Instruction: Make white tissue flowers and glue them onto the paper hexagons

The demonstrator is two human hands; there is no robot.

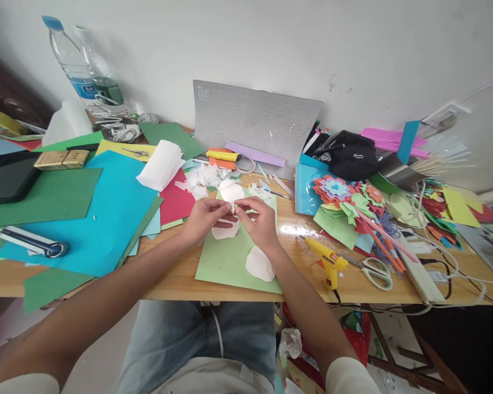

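Two hands meet over one light green sheet [213, 262] on the table [181, 282]. The left hand [205, 220] and right hand [261, 223] both have thumb and fingers pinched together on a bit of white paper [232, 207], held above the sheet's middle. Three larger white pieces show around them: one just beyond the fingertips [231, 190], one partly beneath the left hand, one beside the right wrist; whether the first joins the pinched bit, I cannot tell. To the right lie one yellow glue gun [327, 260] and one pair of white-handled scissors [377, 272]. To the left are one stapler [35, 242], one white roll [161, 164] and two bottles [83, 86].
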